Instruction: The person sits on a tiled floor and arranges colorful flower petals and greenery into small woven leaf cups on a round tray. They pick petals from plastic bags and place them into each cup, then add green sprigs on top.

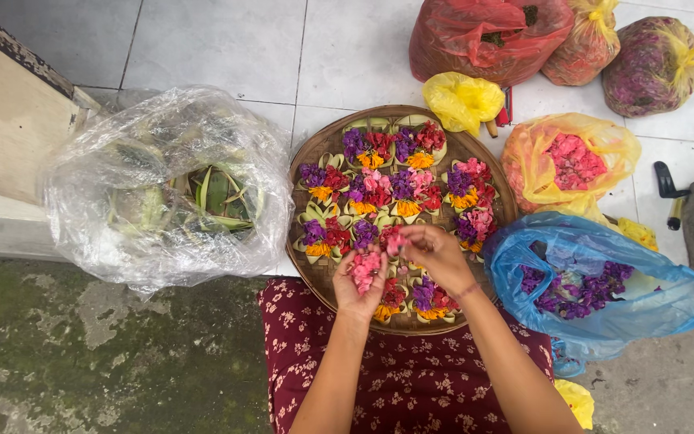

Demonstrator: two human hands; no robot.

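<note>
A big clear plastic bag point(162, 185) of folded green leaf trays sits on the pale floor tiles point(226, 48) to the person's left, the largest thing here. Beside it, in front of the knees, rests a round woven tray point(315, 277), crowded with small leaf cups point(327, 186) filled with purple, red, pink and orange petals. To the right lies an open blue bag point(604, 313) holding purple flowers point(576, 289), and just beyond it an orange-yellow bag point(533, 165) of pink blossoms point(574, 161). Farther back stand a red sack point(483, 36) and two knotted bags of darker petals, with a small crumpled yellow bag point(463, 100) touching the tray's far rim. The person's lap is covered by a dark red flowered skirt point(395, 378).

Over the tray's near edge, the left hand point(361, 281) is cupped palm-up, fingers loosely curled around a heap of pink petals point(365, 265). The right hand point(437, 255) hovers just beside it, fingertips pinched together on a few pink petals at the left hand's fingertips, above the cups.
</note>
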